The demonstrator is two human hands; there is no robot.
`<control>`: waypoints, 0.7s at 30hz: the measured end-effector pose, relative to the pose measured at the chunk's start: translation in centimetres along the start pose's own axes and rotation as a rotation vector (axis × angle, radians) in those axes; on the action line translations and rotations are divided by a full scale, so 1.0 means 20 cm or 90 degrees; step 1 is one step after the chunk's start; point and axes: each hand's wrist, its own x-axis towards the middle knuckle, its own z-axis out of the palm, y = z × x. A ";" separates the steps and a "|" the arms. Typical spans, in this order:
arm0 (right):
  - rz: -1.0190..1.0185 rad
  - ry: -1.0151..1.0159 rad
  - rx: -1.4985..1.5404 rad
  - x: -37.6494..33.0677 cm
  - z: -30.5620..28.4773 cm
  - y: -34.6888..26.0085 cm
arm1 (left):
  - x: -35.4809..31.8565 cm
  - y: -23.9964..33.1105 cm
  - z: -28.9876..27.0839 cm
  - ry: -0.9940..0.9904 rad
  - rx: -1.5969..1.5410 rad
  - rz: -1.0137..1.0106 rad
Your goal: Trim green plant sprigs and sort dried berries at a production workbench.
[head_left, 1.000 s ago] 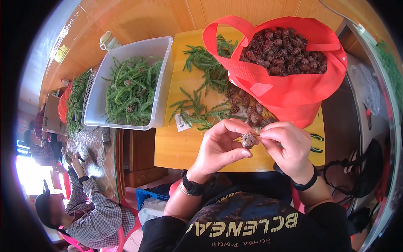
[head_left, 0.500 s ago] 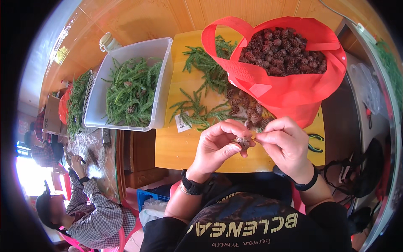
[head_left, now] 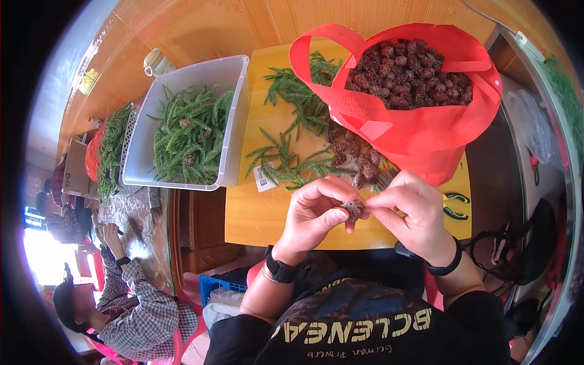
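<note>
A single head-worn fisheye view looks steeply down, close over both hands, onto a yellow table ahead; the clear bin lies far left, edges bending toward the rim.

Bare tabletop below loose cones, sprigs

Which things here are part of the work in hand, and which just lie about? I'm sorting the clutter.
In use:
left hand
right hand
small cone pinched between both
loose cones on the yellow table
red bag of cones

Lying about:
green sprigs
clear tub of sprigs
pliers
</note>
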 end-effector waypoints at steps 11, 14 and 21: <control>-0.119 -0.165 -0.028 0.14 -0.13 0.01 | 0.01 0.04 -0.05 -0.129 -0.121 -0.145; -0.220 -0.217 -0.124 0.19 -0.17 -0.03 | -0.02 0.06 -0.05 -0.140 -0.105 -0.202; -0.359 -0.298 -0.270 0.25 -0.19 -0.13 | 0.01 0.11 -0.06 -0.128 -0.038 -0.346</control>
